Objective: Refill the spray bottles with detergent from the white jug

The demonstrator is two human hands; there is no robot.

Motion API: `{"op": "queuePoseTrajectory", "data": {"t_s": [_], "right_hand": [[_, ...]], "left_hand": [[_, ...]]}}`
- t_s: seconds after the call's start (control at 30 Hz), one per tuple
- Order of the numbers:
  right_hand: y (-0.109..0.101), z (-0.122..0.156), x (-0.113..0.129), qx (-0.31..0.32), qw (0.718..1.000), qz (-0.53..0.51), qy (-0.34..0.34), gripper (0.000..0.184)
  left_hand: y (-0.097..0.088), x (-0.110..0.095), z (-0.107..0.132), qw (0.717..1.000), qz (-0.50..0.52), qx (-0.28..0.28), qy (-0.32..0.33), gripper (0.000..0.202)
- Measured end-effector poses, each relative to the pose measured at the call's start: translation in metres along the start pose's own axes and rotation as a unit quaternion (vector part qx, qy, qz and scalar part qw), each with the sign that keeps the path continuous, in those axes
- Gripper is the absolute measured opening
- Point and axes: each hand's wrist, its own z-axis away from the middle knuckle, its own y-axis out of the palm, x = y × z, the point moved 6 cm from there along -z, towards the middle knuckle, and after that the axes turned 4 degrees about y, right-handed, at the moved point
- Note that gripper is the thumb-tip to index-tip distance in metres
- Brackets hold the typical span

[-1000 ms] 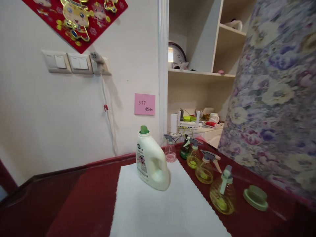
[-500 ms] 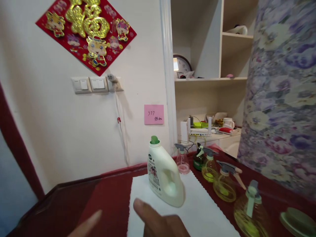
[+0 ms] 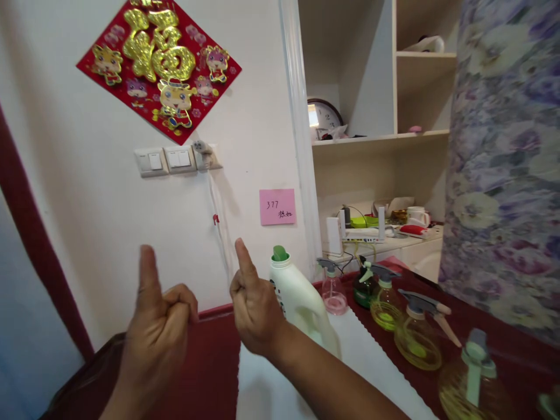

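Both my hands are raised in front of the wall, above the red table (image 3: 210, 367). My left hand (image 3: 157, 326) is curled into a fist with one finger pointing straight up. My right hand (image 3: 254, 303) makes the same shape, fingers folded and one finger up. Neither hand holds anything. Just behind my right hand stands a white detergent jug (image 3: 304, 303) with a green cap, partly hidden by it, on a white mat (image 3: 361, 347).
A row of spray bottles runs along the mat's right side: a pink one (image 3: 333, 293), a dark green one (image 3: 363, 289) and several yellow ones (image 3: 417, 341). A floral cloth (image 3: 503, 175) fills the right. Shelves (image 3: 380, 137) with a clock and clutter stand behind.
Both hands have risen from the bottom edge into full view and closed into fists with one finger up. The view has shifted slightly.
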Motion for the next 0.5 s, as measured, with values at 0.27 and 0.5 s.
{"op": "queuePoseTrajectory", "data": {"t_s": [0.27, 0.5], "right_hand": [[0.035, 0.003, -0.081, 0.102, 0.959, 0.017, 0.263, 0.087], [0.039, 0.011, -0.092, 0.110, 0.954, 0.007, 0.278, 0.091]], "left_hand": [[0.026, 0.093, -0.001, 0.964, 0.062, 0.087, -0.243, 0.097], [0.030, 0.092, 0.007, 0.966, 0.054, 0.100, -0.233, 0.098]]}}
